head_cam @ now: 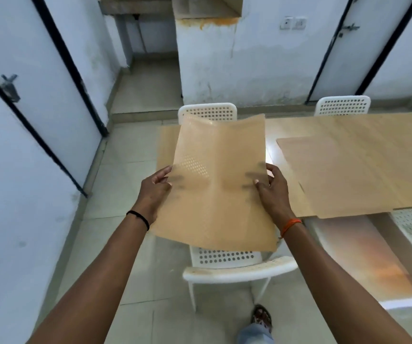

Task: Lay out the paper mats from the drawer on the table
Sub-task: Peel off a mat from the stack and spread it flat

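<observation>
A foot (262, 319) in a sandal stands on the tiled floor (135, 269) at the near edge, below two bare forearms reaching forward. A white perforated chair (227, 266) sits just beyond, tucked near the bench (363, 259).

Above the chair, both hands hold one thin tan paper mat (219, 184) up in the air, tilted and slightly bent along its middle. The left hand (155, 192), with a black band on the wrist, grips the mat's left edge; the right hand (273, 189), with an orange band, grips its right edge. On each side the fingers are pinched on the paper, some showing as shadows through the sheet.

To the right, a second mat (343, 175) lies flat on the bench, its near edge overhanging slightly. More tan paper covers the bench's far part.

Two more white chairs (342, 105) stand at the far side. Beyond them are white walls and doors (348, 45) with dark frames.
</observation>
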